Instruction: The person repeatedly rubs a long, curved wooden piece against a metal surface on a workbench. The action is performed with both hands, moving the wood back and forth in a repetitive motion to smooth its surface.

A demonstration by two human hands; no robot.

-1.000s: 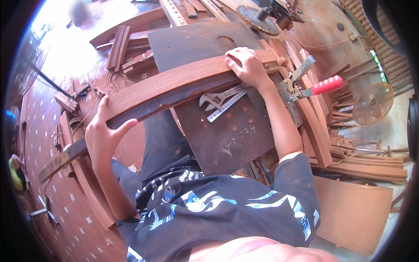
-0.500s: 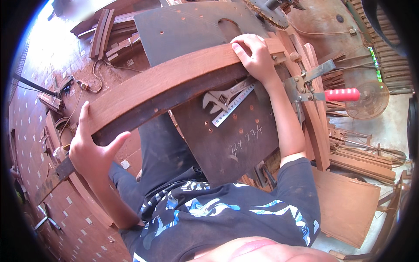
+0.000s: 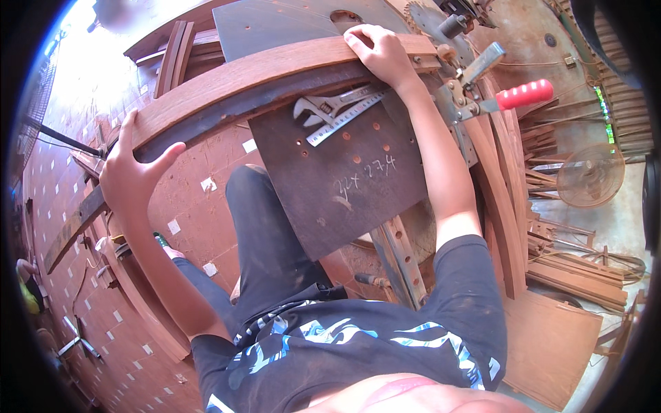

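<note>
A long, slightly curved reddish-brown wooden board (image 3: 261, 69) lies across a dark jig (image 3: 227, 121) of similar length. Around its left end is my left hand (image 3: 131, 168), index finger along the far corner and thumb stretched out at the near side. My right hand (image 3: 382, 56) grips the board near its right end, fingers over the far edge. A metal toggle clamp (image 3: 460, 103) with a red handle (image 3: 525, 94) stands just right of my right forearm. Nearer me, an adjustable wrench (image 3: 327, 107) and a steel ruler (image 3: 344, 122) rest on the dark tabletop (image 3: 330, 199).
Beyond the tabletop sits a toothed circular saw blade (image 3: 417, 17). Curved wooden pieces (image 3: 499, 206) stand at the right, near a round fan (image 3: 590, 175) and stacked lumber (image 3: 575, 268). More planks (image 3: 175, 58) lie at the far left over a tiled floor (image 3: 200, 165).
The board, tabletop, clamp and both hands now sit higher in the picture, and more of my leg shows. Both hands keep their places on the board.
</note>
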